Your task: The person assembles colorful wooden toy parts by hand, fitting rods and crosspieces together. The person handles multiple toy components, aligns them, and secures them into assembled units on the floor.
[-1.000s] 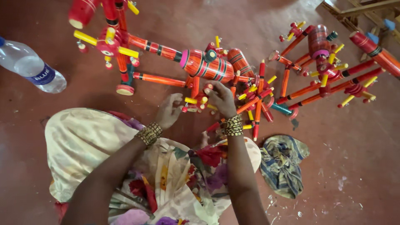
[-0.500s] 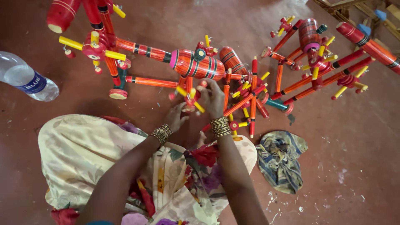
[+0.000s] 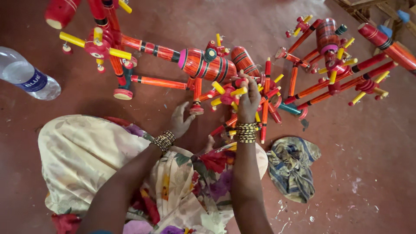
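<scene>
A heap of red and orange lacquered wooden toy parts with yellow pegs lies on the floor in front of my knees. My right hand, bangles on its wrist, is closed around a small red hub with yellow pegs at the middle of the heap. My left hand hangs empty with fingers spread just left of a thin red rod with a round foot. A long assembled toy stretches to the upper left.
A clear plastic water bottle lies at the left. Another cluster of the same toys sits at the upper right. A crumpled patterned cloth lies right of my knee. Wooden furniture shows at the top right corner.
My left hand has let go and dropped back from the heap, its fingers now spread. My right hand has reached further up into the parts and closed on the pegged hub.
</scene>
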`<state>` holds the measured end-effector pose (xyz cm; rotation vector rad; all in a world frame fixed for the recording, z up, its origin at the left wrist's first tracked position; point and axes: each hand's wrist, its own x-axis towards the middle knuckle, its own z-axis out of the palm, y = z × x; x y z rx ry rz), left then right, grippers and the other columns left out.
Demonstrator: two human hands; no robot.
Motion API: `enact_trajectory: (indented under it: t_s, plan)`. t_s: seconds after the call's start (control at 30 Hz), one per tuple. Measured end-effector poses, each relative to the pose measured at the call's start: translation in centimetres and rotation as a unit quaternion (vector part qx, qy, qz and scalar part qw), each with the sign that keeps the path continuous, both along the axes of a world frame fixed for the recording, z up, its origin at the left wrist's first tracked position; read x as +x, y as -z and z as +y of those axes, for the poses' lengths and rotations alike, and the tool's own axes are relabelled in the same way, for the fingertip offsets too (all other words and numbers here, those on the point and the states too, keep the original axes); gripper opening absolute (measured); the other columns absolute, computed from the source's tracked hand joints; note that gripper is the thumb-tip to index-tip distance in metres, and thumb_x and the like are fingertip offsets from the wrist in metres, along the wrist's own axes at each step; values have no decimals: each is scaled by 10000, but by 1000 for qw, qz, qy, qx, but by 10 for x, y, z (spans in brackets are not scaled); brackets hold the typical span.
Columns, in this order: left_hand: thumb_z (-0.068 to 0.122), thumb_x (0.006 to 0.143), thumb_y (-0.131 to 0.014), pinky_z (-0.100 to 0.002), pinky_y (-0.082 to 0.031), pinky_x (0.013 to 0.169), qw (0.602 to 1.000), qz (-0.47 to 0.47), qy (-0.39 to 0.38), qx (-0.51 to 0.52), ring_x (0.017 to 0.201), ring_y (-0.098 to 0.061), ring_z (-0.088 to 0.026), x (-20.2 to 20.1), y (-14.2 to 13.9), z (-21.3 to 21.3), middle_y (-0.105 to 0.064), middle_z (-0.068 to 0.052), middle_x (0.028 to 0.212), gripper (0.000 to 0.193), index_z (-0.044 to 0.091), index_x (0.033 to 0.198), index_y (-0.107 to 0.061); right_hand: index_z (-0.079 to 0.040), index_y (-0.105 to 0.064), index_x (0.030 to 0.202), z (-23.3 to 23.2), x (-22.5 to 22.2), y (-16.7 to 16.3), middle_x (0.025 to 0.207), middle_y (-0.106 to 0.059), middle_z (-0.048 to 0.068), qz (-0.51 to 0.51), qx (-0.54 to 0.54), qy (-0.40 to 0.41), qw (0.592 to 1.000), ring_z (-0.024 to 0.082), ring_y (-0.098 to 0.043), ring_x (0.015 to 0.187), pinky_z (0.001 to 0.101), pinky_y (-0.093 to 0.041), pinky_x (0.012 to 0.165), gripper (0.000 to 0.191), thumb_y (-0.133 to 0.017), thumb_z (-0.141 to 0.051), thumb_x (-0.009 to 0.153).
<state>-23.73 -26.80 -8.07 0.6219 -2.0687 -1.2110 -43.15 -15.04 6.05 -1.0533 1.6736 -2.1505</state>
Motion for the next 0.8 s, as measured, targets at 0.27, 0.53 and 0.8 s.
enact_trajectory:
  t_s: [0.27, 0.53, 0.8]
  plan:
    - [324, 1033, -628, -336, -528, 1071, 943, 169, 143, 248, 1295, -599, -175, -23, -18, -21, -560, -130, 1476, 579, 57, 1512, -443, 10, -603, 1346, -2, -13, 13, 1172, -741, 118, -35, 6, -41, 999, 149, -684, 1105, 288, -536, 995, 308, -545, -182, 1112]
    - [149, 1001, -642, -339, -616, 911, 945, 66, 189, 258, 1073, -732, -220, -31, -20, -14, -676, -154, 1238, 497, 21, 1451, -474, -12, -602, 1320, 0, -8, 12, 1164, -736, 77, -108, 10, -115, 987, 120, -685, 1043, 267, -548, 921, 318, -589, -175, 1047]
    - [134, 968, -649, -320, -595, 913, 964, 59, 157, 205, 1063, -744, -235, -17, -23, -29, -726, -140, 1176, 444, 40, 1382, -518, -34, -615, 1301, 5, -14, 21, 1092, -702, 37, -65, 78, -122, 987, 92, -645, 966, 252, -528, 819, 306, -694, -58, 1007]
